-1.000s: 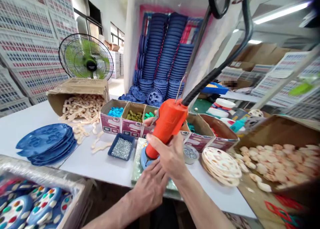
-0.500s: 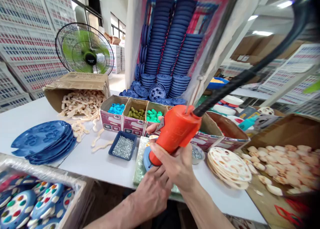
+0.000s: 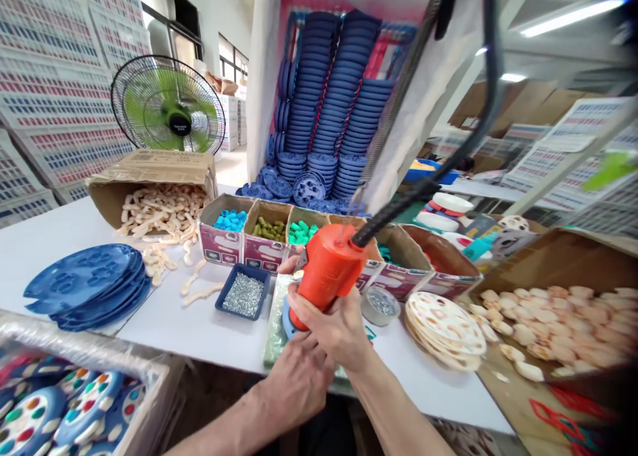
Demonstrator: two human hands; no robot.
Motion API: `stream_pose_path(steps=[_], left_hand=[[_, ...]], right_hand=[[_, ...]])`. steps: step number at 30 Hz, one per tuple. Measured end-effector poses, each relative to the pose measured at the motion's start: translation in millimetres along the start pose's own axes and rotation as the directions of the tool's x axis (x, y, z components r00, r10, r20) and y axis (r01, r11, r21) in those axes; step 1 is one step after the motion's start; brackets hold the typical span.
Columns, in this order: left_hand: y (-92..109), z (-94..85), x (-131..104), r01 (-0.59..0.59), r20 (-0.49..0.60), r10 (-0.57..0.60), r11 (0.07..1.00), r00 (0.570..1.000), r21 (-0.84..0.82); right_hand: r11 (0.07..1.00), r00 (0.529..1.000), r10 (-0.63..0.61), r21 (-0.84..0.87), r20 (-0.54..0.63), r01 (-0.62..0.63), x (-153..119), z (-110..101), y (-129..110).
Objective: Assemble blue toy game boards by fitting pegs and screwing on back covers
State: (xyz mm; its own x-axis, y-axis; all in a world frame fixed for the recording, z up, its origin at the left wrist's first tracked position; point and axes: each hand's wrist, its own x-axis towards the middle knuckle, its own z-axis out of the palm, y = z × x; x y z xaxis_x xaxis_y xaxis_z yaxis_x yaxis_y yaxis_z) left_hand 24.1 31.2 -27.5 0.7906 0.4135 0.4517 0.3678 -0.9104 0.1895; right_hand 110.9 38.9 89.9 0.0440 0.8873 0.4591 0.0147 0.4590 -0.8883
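Observation:
My right hand [image 3: 341,326] is wrapped round an orange electric screwdriver [image 3: 329,266], tilted with its cord end up and to the right. Under its nose a round blue plastic part [image 3: 288,320] shows only in part. My left hand [image 3: 302,376] is closed at the near edge of that part, most of its fingertips hidden. Both hands are over a greenish pad [image 3: 276,346] on the white table. Left of the pad stands a dark blue tray of small screws [image 3: 244,292]. A clear tub of metal pieces [image 3: 381,306] is to the right.
Cardboard bins [image 3: 266,233] of coloured pieces line the back. Blue plates [image 3: 90,283] are stacked left, cream discs [image 3: 443,330] right. Crates of finished toys [image 3: 90,403] stand front left; a carton of pale parts [image 3: 543,330] lies right. The screwdriver's black cord [image 3: 423,183] hangs overhead.
The screwdriver and my right hand have shifted a little left and down in view, and the cord has swung more upright. My left hand stays by the blue part. The camera has turned slightly.

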Motion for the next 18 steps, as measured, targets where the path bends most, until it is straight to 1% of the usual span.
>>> stream_pose_path(steps=[3, 6, 9, 12, 14, 16, 18], left_hand=[[-1, -3.2, 3, -0.044, -0.024, 0.043, 0.998, 0.999, -0.050], [-2, -4.6, 4, -0.086, -0.025, 0.085, 0.996, 0.996, -0.024], [-1, -4.8, 5, -0.083, -0.019, 0.084, 0.995, 0.996, 0.053], [-2, -4.0, 6, -0.088, -0.045, 0.093, 0.991, 0.995, 0.104], [-4, -2.2, 6, -0.117, -0.093, 0.130, 0.983, 0.987, 0.140], [-8, 1.3, 7, -0.146, -0.164, 0.177, 0.972, 0.970, 0.185], [-13, 6.5, 9, -0.167, -0.243, 0.224, 0.958, 0.944, 0.234]], right_hand=[[0.998, 0.997, -0.061, 0.028, -0.042, 0.063, 7, 3, -10], [0.985, 0.978, -0.131, 0.092, -0.160, 0.147, 24, -4, -23], [0.969, 0.935, -0.197, 0.084, -0.295, 0.231, 49, -26, -32], [0.972, 0.911, -0.223, -0.012, -0.346, 0.234, 75, -55, -32], [0.974, 0.899, -0.226, -0.103, -0.374, 0.202, 90, -73, -28], [0.963, 0.880, -0.245, -0.209, -0.407, 0.171, 101, -88, -24], [0.943, 0.888, -0.257, -0.299, -0.381, 0.145, 111, -100, -22]])
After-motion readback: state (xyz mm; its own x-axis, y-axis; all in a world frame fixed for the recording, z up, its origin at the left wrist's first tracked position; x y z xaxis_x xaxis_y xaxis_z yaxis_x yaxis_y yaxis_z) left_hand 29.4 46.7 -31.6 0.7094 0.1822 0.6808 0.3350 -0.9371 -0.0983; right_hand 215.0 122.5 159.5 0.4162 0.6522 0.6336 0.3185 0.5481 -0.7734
